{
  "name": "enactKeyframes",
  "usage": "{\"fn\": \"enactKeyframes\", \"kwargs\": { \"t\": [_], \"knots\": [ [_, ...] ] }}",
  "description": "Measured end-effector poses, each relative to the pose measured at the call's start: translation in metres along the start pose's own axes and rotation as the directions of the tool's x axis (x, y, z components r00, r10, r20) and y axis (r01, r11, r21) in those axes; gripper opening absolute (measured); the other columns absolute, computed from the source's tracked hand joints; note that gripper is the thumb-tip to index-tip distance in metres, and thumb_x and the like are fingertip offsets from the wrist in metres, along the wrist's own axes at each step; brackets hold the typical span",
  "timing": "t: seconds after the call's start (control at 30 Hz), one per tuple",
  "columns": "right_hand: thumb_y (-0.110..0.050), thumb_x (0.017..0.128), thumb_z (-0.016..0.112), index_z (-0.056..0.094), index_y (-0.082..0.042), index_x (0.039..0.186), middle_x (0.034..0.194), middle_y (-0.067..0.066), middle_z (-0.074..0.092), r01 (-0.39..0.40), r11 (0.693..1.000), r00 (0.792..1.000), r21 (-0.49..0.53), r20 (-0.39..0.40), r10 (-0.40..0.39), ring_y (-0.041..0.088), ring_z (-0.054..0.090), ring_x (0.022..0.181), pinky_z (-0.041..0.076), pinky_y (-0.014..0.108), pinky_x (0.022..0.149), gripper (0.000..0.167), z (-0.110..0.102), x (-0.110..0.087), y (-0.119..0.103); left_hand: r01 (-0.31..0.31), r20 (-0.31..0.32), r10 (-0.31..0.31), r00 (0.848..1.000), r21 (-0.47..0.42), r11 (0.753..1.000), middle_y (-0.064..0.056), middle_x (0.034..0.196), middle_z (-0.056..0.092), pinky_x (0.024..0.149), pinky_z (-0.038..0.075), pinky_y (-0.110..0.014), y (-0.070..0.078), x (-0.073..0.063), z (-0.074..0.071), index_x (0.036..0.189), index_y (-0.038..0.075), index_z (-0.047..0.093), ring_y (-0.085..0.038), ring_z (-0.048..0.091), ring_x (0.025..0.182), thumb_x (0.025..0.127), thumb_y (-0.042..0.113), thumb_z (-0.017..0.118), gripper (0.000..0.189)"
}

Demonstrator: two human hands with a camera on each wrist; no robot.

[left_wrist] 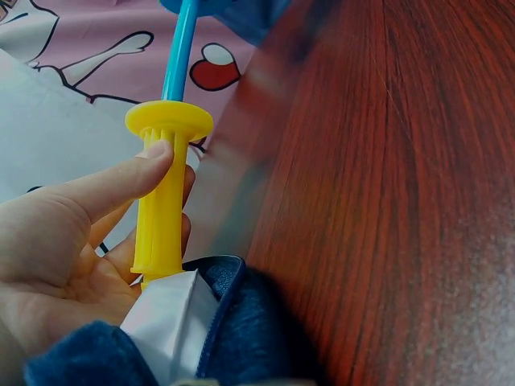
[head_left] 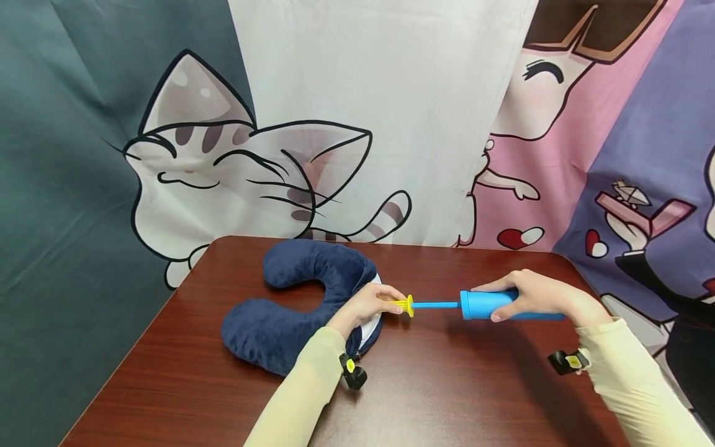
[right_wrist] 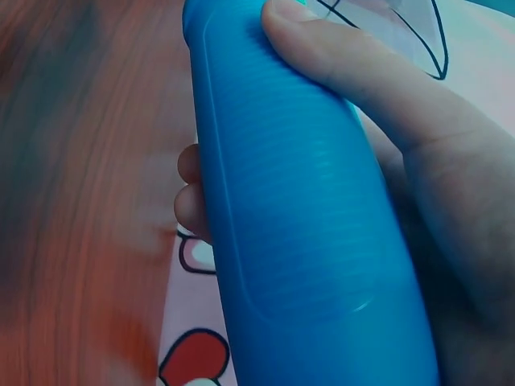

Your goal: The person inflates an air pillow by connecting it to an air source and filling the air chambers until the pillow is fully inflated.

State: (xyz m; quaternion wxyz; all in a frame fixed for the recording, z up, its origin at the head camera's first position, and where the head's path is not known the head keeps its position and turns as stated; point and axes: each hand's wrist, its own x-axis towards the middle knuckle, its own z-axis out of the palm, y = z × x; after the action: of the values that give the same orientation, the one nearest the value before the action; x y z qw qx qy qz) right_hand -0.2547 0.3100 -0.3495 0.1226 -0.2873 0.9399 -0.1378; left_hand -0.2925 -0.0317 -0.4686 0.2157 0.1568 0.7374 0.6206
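A blue hand pump [head_left: 485,305] lies level above the table, its thin rod [head_left: 437,305] showing between barrel and yellow ribbed end piece [left_wrist: 161,201]. My right hand [head_left: 539,295] grips the barrel, thumb on the near side; its fingertips come round the far side in the right wrist view. With thumb and fingers my left hand [head_left: 371,302] pinches the yellow piece just behind its round flange. That piece's end meets a white inner lining [left_wrist: 173,322] in the open zip of a navy U-shaped neck pillow [head_left: 313,323]. Whether it sits inside something there is hidden.
The reddish-brown wooden table [head_left: 447,385] extends under both arms. Behind it hangs a cartoon-printed cloth [head_left: 391,93]. A small black camera [head_left: 353,372] is worn on the left wrist, another [head_left: 568,361] on the right.
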Motion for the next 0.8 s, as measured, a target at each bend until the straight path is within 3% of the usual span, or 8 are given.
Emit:
{"fn": "enactKeyframes", "kwargs": {
  "t": [0.13, 0.33, 0.5, 0.8],
  "knots": [
    [-0.053, 0.076, 0.079, 0.064, -0.029, 0.132, 0.113, -0.002, 0.072, -0.062, 0.998, 0.998, -0.001, -0.002, 0.062, 0.009, 0.059, 0.089, 0.049, 0.023, 0.069, 0.063, -0.004, -0.009, 0.003, 0.002, 0.001, -0.002, 1.0, -0.003, 1.0, -0.014, 0.103, 0.075, 0.084, 0.056, -0.031, 0.0, 0.0, 0.0, 0.109, -0.003, 0.072, -0.01, 0.064, 0.082, 0.085, 0.003, 0.074, 0.025],
    [-0.051, 0.075, 0.081, 0.066, -0.026, 0.131, 0.109, -0.002, 0.073, -0.014, 1.0, 0.999, -0.018, -0.048, 0.013, 0.001, 0.056, 0.085, 0.046, 0.021, 0.066, 0.062, -0.011, -0.023, 0.009, 0.014, -0.001, -0.014, 1.0, 0.002, 1.0, -0.013, 0.104, 0.075, 0.082, 0.055, -0.029, 0.0, 0.0, -0.001, 0.109, -0.001, 0.072, -0.01, 0.064, 0.082, 0.085, 0.004, 0.075, 0.025],
    [-0.047, 0.075, 0.082, 0.066, -0.025, 0.13, 0.107, -0.004, 0.073, -0.027, 1.0, 0.998, 0.007, -0.058, 0.027, -0.003, 0.054, 0.084, 0.046, 0.02, 0.066, 0.061, -0.016, -0.031, 0.012, 0.022, -0.005, -0.022, 1.0, 0.008, 1.0, -0.013, 0.106, 0.075, 0.083, 0.055, -0.03, 0.001, -0.001, -0.001, 0.11, 0.0, 0.072, -0.011, 0.064, 0.083, 0.085, 0.006, 0.075, 0.026],
    [-0.047, 0.075, 0.082, 0.067, -0.023, 0.13, 0.108, -0.004, 0.072, -0.046, 0.999, 0.998, -0.005, -0.053, 0.046, 0.003, 0.056, 0.086, 0.047, 0.021, 0.067, 0.062, -0.018, -0.025, 0.01, 0.039, -0.025, -0.039, 0.999, 0.013, 0.999, -0.012, 0.106, 0.075, 0.081, 0.054, -0.027, 0.002, -0.001, -0.002, 0.11, 0.001, 0.072, -0.011, 0.063, 0.083, 0.085, 0.008, 0.076, 0.027]
  ]
}}
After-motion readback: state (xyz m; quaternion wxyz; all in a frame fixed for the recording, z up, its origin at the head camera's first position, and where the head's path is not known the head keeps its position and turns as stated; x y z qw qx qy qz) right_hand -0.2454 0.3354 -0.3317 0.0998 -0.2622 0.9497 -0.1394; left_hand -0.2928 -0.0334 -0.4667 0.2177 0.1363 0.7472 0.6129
